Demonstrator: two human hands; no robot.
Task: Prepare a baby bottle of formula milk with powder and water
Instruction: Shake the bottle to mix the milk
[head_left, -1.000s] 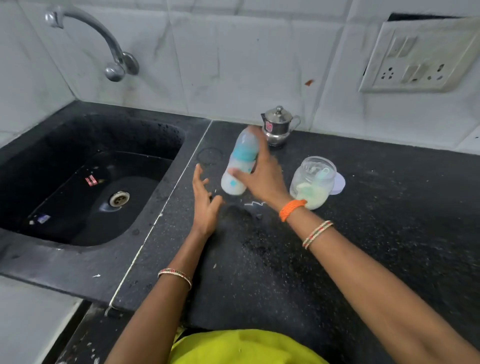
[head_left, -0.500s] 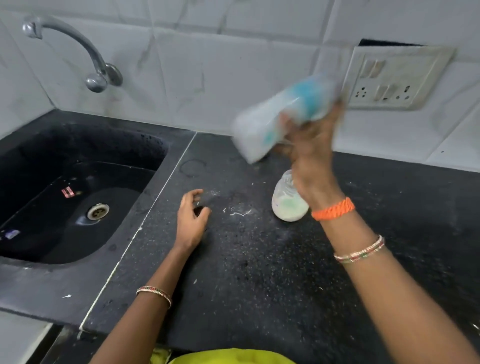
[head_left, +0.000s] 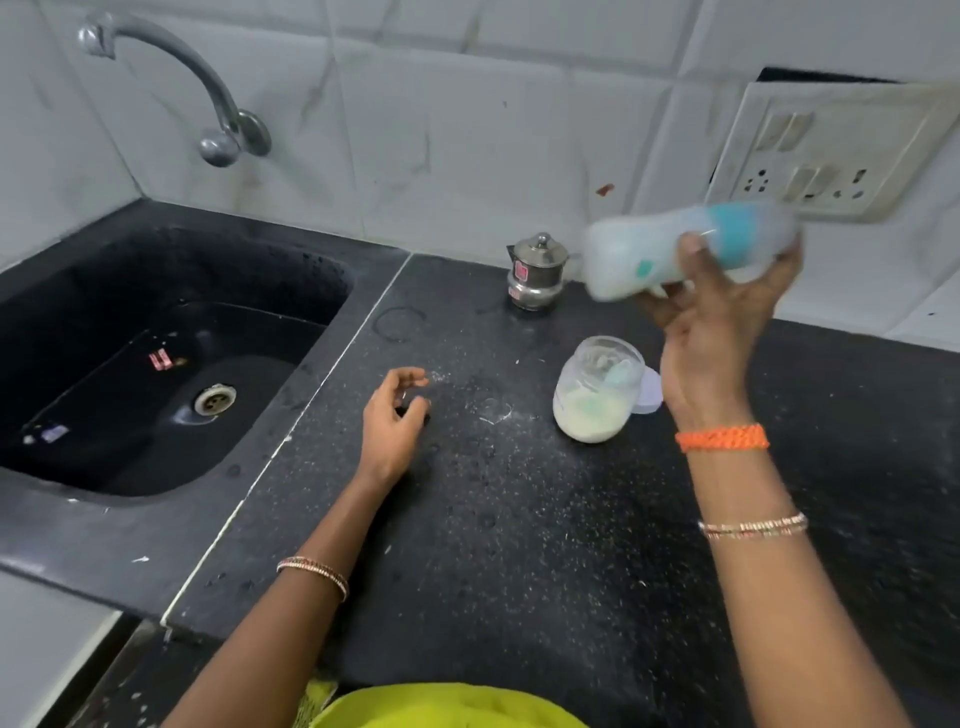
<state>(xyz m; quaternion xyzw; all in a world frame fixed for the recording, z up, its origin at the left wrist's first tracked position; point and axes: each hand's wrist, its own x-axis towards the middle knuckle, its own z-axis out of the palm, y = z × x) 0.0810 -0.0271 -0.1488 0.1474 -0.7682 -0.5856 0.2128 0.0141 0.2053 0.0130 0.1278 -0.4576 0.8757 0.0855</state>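
Observation:
My right hand (head_left: 711, 322) grips a baby bottle (head_left: 644, 254) with a teal collar, held nearly sideways in the air above the counter and blurred by motion. Whitish liquid shows inside it. Below it on the black counter (head_left: 519, 519) stands a clear jar (head_left: 595, 397) of pale powder with a teal scoop inside. Its lid (head_left: 649, 397) lies behind it. My left hand (head_left: 392, 415) rests on the counter with fingers loosely curled, holding nothing.
A small steel pot (head_left: 535, 273) with a lid stands by the tiled wall. A black sink (head_left: 156, 364) lies to the left under a wall tap (head_left: 208, 98). A switch and socket plate (head_left: 831, 150) is on the wall at right. Powder specks dot the counter.
My right hand lifted the bottle off the counter and now shakes it sideways in the air. The left hand let go, dropped to the counter and curled loosely.

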